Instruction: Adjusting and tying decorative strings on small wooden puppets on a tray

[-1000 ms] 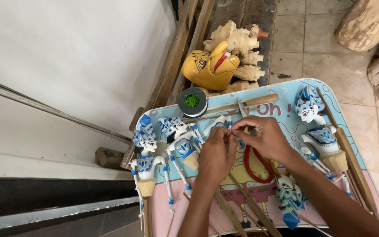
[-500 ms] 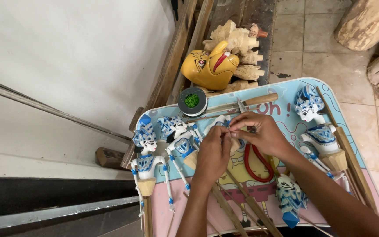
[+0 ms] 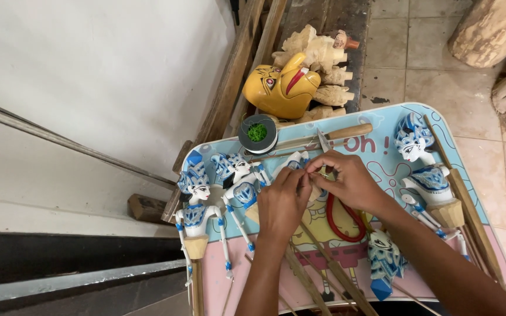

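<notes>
My left hand (image 3: 282, 202) and my right hand (image 3: 346, 178) meet fingertip to fingertip over the middle of a small cartoon-printed table (image 3: 382, 143). Both pinch a small blue-and-white puppet part (image 3: 296, 161) that is mostly hidden under the fingers. A blue-and-white rod puppet (image 3: 195, 205) lies at the left, a second puppet (image 3: 238, 178) beside my left hand, and another puppet (image 3: 426, 169) at the right. A puppet head (image 3: 385, 260) lies under my right forearm. Red-handled scissors (image 3: 344, 219) lie below my right hand.
A round spool with green thread (image 3: 257, 133) and a wooden-handled knife (image 3: 338, 133) lie at the table's far edge. Behind it sit a yellow carved mask (image 3: 281, 89) and unpainted wooden carvings (image 3: 320, 55). Logs (image 3: 487, 26) stand at the far right. A white wall is on the left.
Both hands stay pinched together over the table's middle; the fingers shifted only slightly. Nothing else moved.
</notes>
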